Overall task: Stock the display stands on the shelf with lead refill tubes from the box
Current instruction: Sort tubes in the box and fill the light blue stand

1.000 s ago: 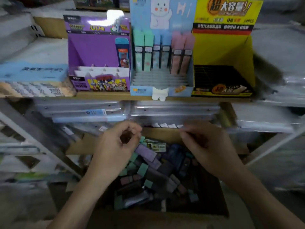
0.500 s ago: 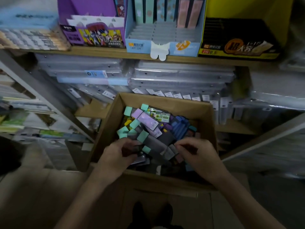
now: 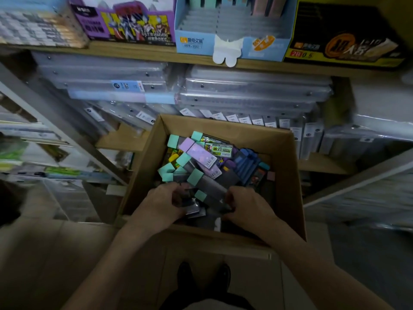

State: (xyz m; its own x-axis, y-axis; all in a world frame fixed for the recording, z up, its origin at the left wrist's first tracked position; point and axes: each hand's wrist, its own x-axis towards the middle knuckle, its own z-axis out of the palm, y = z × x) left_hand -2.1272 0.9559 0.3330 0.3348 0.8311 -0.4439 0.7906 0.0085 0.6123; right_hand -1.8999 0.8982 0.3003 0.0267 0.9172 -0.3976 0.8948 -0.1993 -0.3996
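An open cardboard box (image 3: 288, 175) sits below the shelf, filled with several lead refill tubes in teal, purple, blue and grey (image 3: 199, 153). Both hands are inside its near end. My left hand (image 3: 165, 204) has its fingers curled around dark tubes at the pile's near left. My right hand (image 3: 245, 204) pinches the end of a grey, teal-capped tube (image 3: 210, 198). On the shelf above stand three display stands: purple (image 3: 125, 25), light blue (image 3: 232, 39) and yellow-black (image 3: 344, 48). Only their lower parts show.
Stacks of clear plastic cases (image 3: 245, 90) fill the shelf level behind the box. A slanted metal shelf brace (image 3: 67, 130) runs down the left, another on the right (image 3: 357, 182). My shoes (image 3: 203, 276) stand on the floor just before the box.
The view has tilted down from the shelf to the box. Both hands have dropped from above the pile into its near end and closed on tubes.
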